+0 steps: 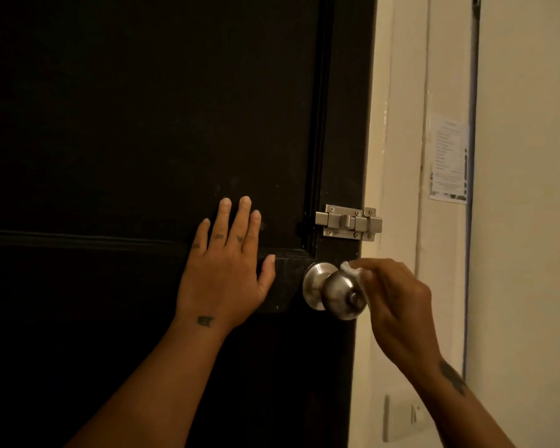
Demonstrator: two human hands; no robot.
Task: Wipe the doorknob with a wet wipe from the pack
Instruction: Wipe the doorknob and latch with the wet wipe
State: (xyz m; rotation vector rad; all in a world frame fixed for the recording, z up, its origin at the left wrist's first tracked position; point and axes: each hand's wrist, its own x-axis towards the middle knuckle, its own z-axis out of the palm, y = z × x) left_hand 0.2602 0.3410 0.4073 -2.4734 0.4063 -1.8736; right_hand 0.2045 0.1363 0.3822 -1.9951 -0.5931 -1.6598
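Observation:
A round brushed-steel doorknob sticks out near the right edge of a dark door. My right hand is closed on a bunched white wet wipe and presses it against the knob's upper right side. Most of the wipe is hidden under the fingers. My left hand lies flat on the door to the left of the knob, fingers spread, holding nothing. The pack of wipes is not in view.
A steel slide bolt is fixed just above the knob. To the right are a cream door frame, a printed paper notice on the wall and a wall switch plate low down.

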